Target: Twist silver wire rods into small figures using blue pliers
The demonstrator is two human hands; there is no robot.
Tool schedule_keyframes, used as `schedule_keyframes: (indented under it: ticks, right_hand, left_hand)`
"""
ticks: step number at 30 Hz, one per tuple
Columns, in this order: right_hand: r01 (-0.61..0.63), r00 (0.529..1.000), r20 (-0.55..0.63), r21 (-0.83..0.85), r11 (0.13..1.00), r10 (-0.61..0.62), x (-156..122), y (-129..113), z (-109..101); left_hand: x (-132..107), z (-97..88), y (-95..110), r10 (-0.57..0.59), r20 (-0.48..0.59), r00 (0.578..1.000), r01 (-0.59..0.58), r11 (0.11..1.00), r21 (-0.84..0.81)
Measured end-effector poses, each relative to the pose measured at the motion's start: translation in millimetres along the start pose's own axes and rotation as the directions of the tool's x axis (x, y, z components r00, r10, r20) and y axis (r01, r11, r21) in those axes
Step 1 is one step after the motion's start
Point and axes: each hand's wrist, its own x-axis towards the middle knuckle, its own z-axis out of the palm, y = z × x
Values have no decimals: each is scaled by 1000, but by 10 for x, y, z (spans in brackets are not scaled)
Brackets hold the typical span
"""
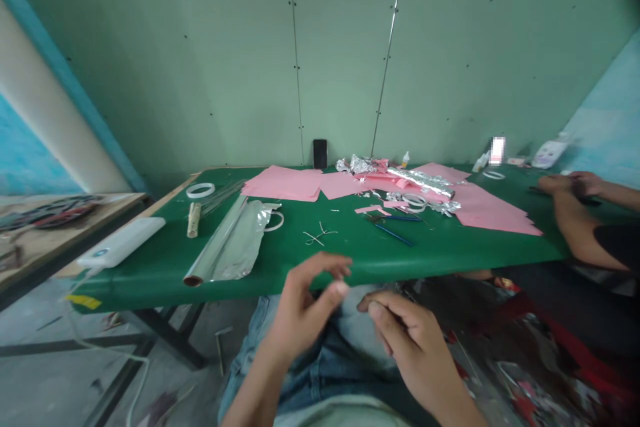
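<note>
Above my lap, my left hand [305, 310] has its fingers curled but apart from the thumb, and nothing shows between them. To its right, my right hand [413, 340] is closed, thumb pressed to forefinger. Whatever that pinch may hold is too small to make out. Just beyond my hands, short pieces of pale twisted string [316, 236] lie on the green-covered table [290, 273]. A roll of silver foil [227, 247], partly unrolled, is left of them. Two blue-handled tools [395, 233] lie on the right, their kind unclear.
Pink paper sheets [285, 182] and crumpled foil [425, 181] cover the back. White tape rolls [201, 191], a small wrapped bundle [193, 220] and a white power bank-like box [123, 242] lie left. A phone [320, 153] leans on the wall. Another person's arms [575, 213] rest at right.
</note>
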Motion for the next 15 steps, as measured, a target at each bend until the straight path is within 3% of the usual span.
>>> schedule_keyframes:
  ticks: [1,2,3,6,8,12,15]
  right_hand:
    - [-4,1000,-24,3,1000,4,14,50,5]
    - [-12,999,-48,8,1000,12,30,99,13]
    - [-20,998,-66,15,1000,21,46,145,21]
    - [-52,994,-100,16,999,53,88,246,39]
    - [-61,992,-109,-7,998,60,107,283,38]
    - [-65,997,-44,-50,997,63,135,324,36]
    - [-74,996,44,-53,996,77,162,351,64]
  left_hand:
    - [126,-19,-114,-59,-62,996,68,983,169]
    - [260,-29,-243,-139,-123,983,176,907,383]
    - [391,-28,-378,-182,-150,972,232,856,462]
    - [680,41,-747,-263,-179,948,317,736,598]
    - [752,114,-906,-302,-173,938,337,663,669]
    - [731,198,-1017,-321,-169,932,332,566,755]
    - [704,185,-1026,-303,-154,940,303,540,785]
